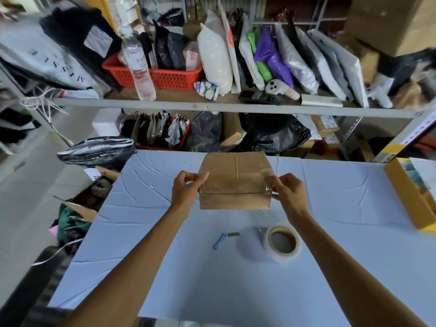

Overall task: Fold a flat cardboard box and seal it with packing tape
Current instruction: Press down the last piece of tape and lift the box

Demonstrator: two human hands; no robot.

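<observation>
A small brown cardboard box [234, 180] stands folded up on the light blue table [165, 267], its top flaps closed. A strip of clear tape [267, 188] runs across the top seam and wrinkles at the right edge. My left hand [186, 188] pinches the tape end at the box's left edge. My right hand [286, 188] pinches the tape at the right edge, pressing it against the box's side. A roll of clear packing tape [282, 243] lies on the table near me, right of a blue-handled cutter [223, 240].
A yellow open box [410, 194] sits at the table's right edge. Behind the table a metal shelf [212, 105] carries a red basket [160, 76], a water bottle [139, 64] and packed bags. Open cartons and clothes lie on the floor at the left.
</observation>
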